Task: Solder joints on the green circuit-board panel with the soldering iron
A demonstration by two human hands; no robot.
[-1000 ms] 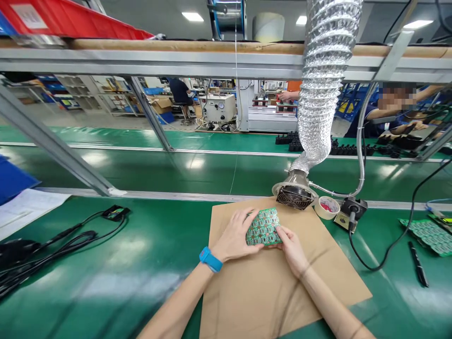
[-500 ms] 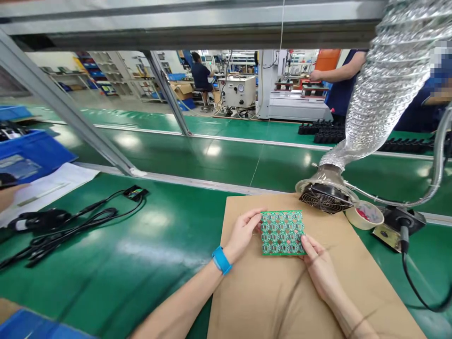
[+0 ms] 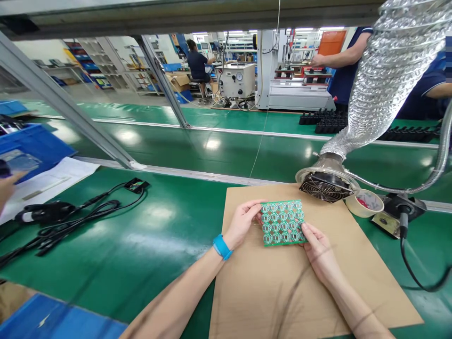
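Both hands hold a green circuit board panel (image 3: 282,223) made up of rows of small round boards. My left hand (image 3: 243,221), with a blue wristband (image 3: 222,246), pinches its upper left edge. At the lower right edge, my right hand (image 3: 319,249) grips it with the thumb on the face; the fingers behind are partly hidden. The panel is held tilted above a brown cardboard sheet (image 3: 261,292) that lies on the green bench (image 3: 169,197).
A fume fan (image 3: 326,186) on a silver duct hangs beyond the panel. Right of it are a tape roll (image 3: 364,203) and a black device (image 3: 404,214). Black cables (image 3: 88,219) and a blue bin (image 3: 31,150) lie left. Another person's hand (image 3: 9,188) shows at the left edge.
The camera view has tipped down slightly, so the scene sits higher in frame. The panel is tilted a little differently, still in both hands. Another person's hand at left shows more.
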